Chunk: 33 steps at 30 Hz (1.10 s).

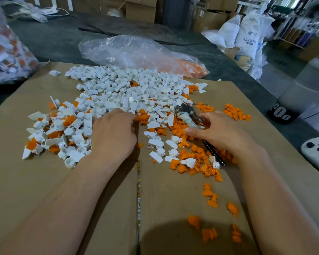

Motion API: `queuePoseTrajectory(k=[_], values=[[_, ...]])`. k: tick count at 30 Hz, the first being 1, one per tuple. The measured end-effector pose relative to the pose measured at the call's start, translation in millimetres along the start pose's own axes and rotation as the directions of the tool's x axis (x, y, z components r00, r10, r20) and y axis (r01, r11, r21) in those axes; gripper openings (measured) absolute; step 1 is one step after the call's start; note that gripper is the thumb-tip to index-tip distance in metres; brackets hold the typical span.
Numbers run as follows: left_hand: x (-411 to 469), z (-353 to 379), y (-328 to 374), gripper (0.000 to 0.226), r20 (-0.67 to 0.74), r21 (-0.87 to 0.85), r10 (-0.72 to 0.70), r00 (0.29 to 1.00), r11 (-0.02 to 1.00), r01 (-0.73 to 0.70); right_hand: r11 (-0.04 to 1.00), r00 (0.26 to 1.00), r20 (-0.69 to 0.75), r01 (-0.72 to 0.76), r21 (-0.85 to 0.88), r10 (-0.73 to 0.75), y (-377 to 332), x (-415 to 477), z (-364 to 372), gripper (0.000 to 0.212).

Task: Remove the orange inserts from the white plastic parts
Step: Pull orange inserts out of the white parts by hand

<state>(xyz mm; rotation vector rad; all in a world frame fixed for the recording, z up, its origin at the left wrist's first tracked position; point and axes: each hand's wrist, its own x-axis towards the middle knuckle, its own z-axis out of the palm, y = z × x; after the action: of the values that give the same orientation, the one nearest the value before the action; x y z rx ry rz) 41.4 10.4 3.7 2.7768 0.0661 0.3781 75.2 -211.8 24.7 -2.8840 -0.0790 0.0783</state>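
Note:
A big heap of white plastic parts [129, 89] covers the far half of the cardboard sheet [44, 181]. Loose orange inserts [193, 162] lie scattered to the right and near me. My left hand [114, 133] lies palm down at the heap's near edge, fingertips among white and orange pieces; whether it grasps one is hidden. My right hand [217, 131] grips the pliers [188, 115], whose metal jaws point away towards the heap and whose dark handle sticks out below the hand.
A clear plastic bag [136, 50] holding orange inserts lies behind the heap. Another bag of mixed parts [6, 52] stands far left. A white controller [317, 151] rests at the right edge. Boxes and white sacks [247, 34] stand beyond.

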Motion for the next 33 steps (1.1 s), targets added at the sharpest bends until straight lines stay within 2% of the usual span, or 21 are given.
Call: queuePoseTrajectory(k=[3,10,15,22,25,28,30,33], values=[[-0.7,-0.4,-0.3,0.045,-0.020,-0.078,-0.013,1.000,0.997,0.011,1.000,1.000,-0.005,0.008,0.002,-0.008,0.3,-1.0,-0.5,0.085],[0.8,0.2,-1.6,0.041,-0.063,-0.238,-0.033,0.997,0.971,0.017,1.000,1.000,-0.008,0.017,0.015,-0.017,-0.4,-2.5,-1.9,0.082],[-0.6,-4.8,1.6,0.029,-0.153,-0.275,0.011,0.988,0.960,-0.053,1.000,1.000,0.001,0.003,0.030,-0.003,-0.1,-2.8,-2.7,0.080],[-2.8,-10.2,5.2,0.006,-0.152,-0.402,0.006,0.988,0.913,-0.068,0.999,0.999,-0.050,0.000,0.049,0.003,1.7,-4.3,-6.8,0.072],[-5.5,-12.3,8.7,0.012,-0.199,-0.538,-0.055,0.978,0.841,-0.062,0.993,0.986,-0.165,0.052,0.107,-0.034,0.4,-7.7,-12.6,0.053],[-7.6,-15.5,11.8,0.010,-0.215,-0.651,-0.116,0.970,0.757,-0.054,0.959,0.961,-0.233,0.198,0.205,-0.148,-6.0,-15.9,-19.1,0.013],[-8.8,-15.8,13.8,0.012,-0.182,-0.691,-0.124,0.975,0.722,-0.037,0.937,0.955,-0.162,0.280,0.208,-0.249,-13.2,-21.3,-18.6,0.005],[-9.0,-14.3,15.2,0.024,-0.115,-0.672,-0.086,0.990,0.740,-0.014,0.927,0.937,-0.013,0.347,0.142,-0.349,-21.3,-22.7,-10.8,0.003]])
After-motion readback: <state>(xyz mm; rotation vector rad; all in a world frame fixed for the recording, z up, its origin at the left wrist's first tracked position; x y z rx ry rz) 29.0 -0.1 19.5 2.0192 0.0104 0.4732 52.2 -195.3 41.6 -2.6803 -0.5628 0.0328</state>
